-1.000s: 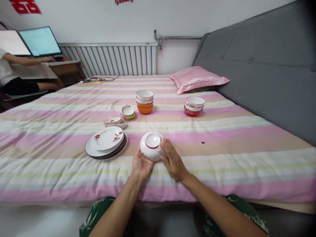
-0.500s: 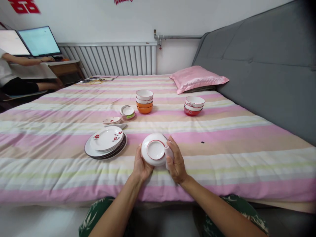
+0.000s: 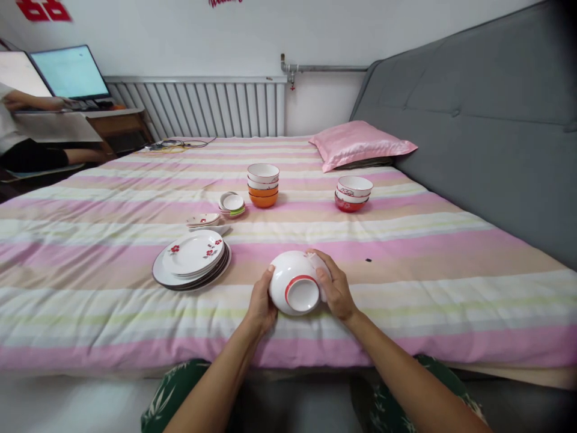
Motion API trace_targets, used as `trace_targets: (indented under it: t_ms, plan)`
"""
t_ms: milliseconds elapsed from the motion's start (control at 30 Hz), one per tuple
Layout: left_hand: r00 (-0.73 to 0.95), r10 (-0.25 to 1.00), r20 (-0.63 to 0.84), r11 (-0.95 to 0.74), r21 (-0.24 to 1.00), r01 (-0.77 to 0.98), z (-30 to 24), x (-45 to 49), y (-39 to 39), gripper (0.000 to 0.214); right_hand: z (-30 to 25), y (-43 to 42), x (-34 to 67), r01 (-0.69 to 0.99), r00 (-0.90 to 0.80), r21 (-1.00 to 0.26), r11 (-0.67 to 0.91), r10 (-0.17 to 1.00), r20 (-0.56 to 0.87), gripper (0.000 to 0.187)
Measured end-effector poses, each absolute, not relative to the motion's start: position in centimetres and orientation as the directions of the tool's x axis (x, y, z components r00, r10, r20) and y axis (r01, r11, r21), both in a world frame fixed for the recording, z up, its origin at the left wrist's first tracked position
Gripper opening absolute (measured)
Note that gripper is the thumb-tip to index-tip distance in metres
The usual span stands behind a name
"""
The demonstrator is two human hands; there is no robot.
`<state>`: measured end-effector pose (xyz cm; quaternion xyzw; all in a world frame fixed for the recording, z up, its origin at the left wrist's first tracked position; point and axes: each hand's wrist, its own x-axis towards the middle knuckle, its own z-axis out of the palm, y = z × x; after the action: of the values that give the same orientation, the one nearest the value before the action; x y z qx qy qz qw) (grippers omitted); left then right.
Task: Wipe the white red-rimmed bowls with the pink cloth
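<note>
Currently both hands are on one white bowl [image 3: 295,290], held just above the near edge of the bed [image 3: 406,300]. Bowl is tipped so its red-ringed foot faces the camera; the inside cannot be seen.

Left hand [image 3: 260,307]: cups the bowl's left wall, thumb on the rim side, fingers wrapped underneath. Grip closed around the bowl.

Right hand [image 3: 336,290]: fingers curled over the bowl's right wall, with something small and white pressed between palm and bowl. Could be a cloth or tissue; too small to tell. Grip closed on bowl and that white piece together.

Places, taken from the held bowl:
- Stack of flowered plates [image 3: 193,263] lies to its left, near, flat on the bed.
- Small saucers [image 3: 205,221] just beyond the plates.
- Little dishes [image 3: 232,203] farther back, left of centre.
- Stacked bowls, orange at the bottom [image 3: 263,185], straight behind, well apart.
- Second bowl stack, red at the bottom [image 3: 353,193], behind and to the right, well apart.
- Pink pillow [image 3: 360,147] farthest back, against the grey headboard.

Progress, as a judgement: the bowl looks mid-handling, its underside being gone over. The stacks sit tidy, but nothing shows which pieces are done, so how much is left cannot be read.

Another person sits at a desk [image 3: 112,120] far left, by the monitors.
</note>
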<state>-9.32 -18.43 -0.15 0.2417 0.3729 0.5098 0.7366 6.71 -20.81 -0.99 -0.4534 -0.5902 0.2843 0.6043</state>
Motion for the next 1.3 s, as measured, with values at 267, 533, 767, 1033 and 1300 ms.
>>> trace_targets:
  t_ms: [267,533,767,1033,1300]
  plan:
    - [0.218,0.924,-0.314,0.381,0.711,-0.591,0.1,-9.3,-18.4,0.036,-0.6,-19.7,7.1,-0.012,0.196,-0.964,0.266,0.946,0.259,0.046]
    - [0.162,0.924,-0.346,0.354,0.618,-0.702,0.2,-9.4,-18.1,0.025,-1.3,-19.5,6.9,-0.274,0.132,-0.96,-0.06,0.986,-0.099,0.056]
    - [0.149,0.916,-0.372,0.359,0.597,-0.717,0.4,-9.4,-18.1,0.024,-0.3,-19.5,7.5,-0.093,0.248,-0.989,0.114,0.965,0.088,0.042]
    - [0.171,0.909,-0.38,0.378,0.58,-0.722,0.4,-9.4,-18.1,0.023,0.3,-19.1,9.9,-0.202,0.305,-0.966,0.163,0.947,0.096,0.058]
    - [0.158,0.907,-0.39,0.38,0.599,-0.705,0.5,-9.4,-18.1,0.027,0.4,-19.2,10.1,0.178,0.524,-0.908,0.378,0.745,0.413,0.03]
